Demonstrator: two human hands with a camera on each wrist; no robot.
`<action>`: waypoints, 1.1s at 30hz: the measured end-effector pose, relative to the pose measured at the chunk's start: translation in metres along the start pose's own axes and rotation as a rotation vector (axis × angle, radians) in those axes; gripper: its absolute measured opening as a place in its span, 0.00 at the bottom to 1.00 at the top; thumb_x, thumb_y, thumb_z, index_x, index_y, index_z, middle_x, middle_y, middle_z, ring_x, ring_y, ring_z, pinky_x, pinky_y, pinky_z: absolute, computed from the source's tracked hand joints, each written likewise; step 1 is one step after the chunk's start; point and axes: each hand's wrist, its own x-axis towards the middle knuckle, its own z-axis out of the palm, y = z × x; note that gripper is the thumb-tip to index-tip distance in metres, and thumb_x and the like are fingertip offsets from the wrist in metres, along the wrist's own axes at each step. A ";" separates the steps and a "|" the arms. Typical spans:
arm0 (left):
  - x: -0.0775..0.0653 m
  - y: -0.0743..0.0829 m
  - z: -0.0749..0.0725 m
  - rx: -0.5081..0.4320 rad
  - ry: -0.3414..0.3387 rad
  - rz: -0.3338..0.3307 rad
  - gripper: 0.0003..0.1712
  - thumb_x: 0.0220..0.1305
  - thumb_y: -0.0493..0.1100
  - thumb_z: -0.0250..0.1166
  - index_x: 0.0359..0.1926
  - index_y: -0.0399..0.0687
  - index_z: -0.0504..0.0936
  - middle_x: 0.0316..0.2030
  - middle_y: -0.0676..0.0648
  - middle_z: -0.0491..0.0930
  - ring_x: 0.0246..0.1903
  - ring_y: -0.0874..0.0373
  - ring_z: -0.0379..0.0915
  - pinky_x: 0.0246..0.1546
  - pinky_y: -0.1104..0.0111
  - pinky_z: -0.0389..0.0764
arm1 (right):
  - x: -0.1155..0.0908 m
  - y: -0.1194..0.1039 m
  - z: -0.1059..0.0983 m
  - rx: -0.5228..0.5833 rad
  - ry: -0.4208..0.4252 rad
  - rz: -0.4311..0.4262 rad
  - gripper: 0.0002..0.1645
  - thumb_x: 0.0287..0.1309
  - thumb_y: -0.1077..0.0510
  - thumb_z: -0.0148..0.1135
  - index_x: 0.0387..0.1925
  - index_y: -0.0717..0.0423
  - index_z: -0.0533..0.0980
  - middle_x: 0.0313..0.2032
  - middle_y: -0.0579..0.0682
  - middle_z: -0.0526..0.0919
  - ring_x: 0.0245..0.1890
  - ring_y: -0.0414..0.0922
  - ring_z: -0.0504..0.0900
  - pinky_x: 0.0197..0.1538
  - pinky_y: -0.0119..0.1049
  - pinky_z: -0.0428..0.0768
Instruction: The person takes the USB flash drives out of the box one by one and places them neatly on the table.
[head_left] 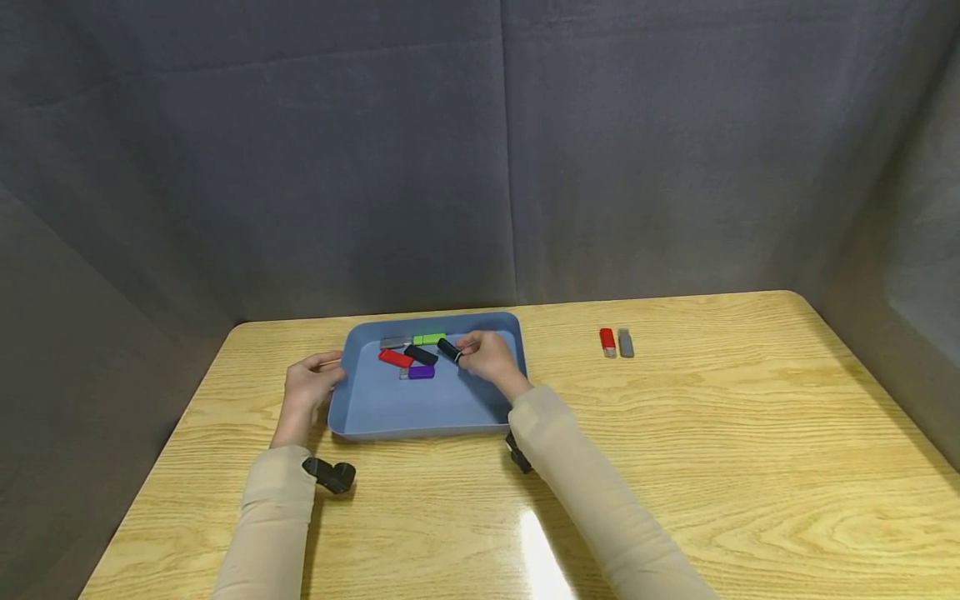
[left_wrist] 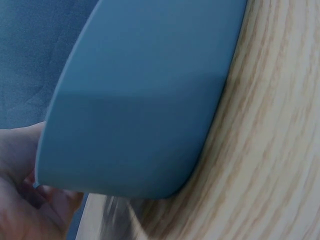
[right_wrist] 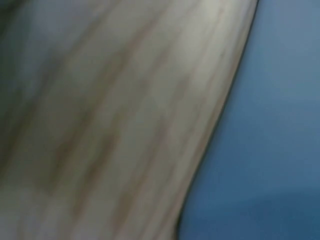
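A blue tray (head_left: 420, 408) lies on the wooden table (head_left: 712, 467) and holds several USB sticks: grey (head_left: 393, 342), green (head_left: 429, 339), red (head_left: 395, 358), black (head_left: 421, 356) and purple (head_left: 418, 372). My right hand (head_left: 489, 357) reaches into the tray and pinches another black stick (head_left: 448, 350) at its end, tilted. My left hand (head_left: 309, 387) holds the tray's left rim, thumb at the edge. The left wrist view shows the tray's outer wall (left_wrist: 140, 100) close up with part of my left hand (left_wrist: 20, 200) at its corner. The right wrist view is a blur of table (right_wrist: 100, 125) and tray (right_wrist: 270, 125).
A red stick (head_left: 607, 342) and a grey stick (head_left: 626, 342) lie side by side on the table, right of the tray. Grey cloth walls enclose the table at the back and sides. Bare wood spreads to the front and right.
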 end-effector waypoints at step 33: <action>-0.003 -0.001 -0.001 0.011 0.012 0.029 0.27 0.56 0.31 0.55 0.60 0.35 0.74 0.53 0.34 0.77 0.27 0.72 0.75 0.28 0.77 0.79 | -0.003 -0.006 -0.026 0.400 -0.125 0.028 0.41 0.57 0.70 0.57 0.71 0.51 0.58 0.36 0.49 0.69 0.37 0.44 0.80 0.47 0.37 0.83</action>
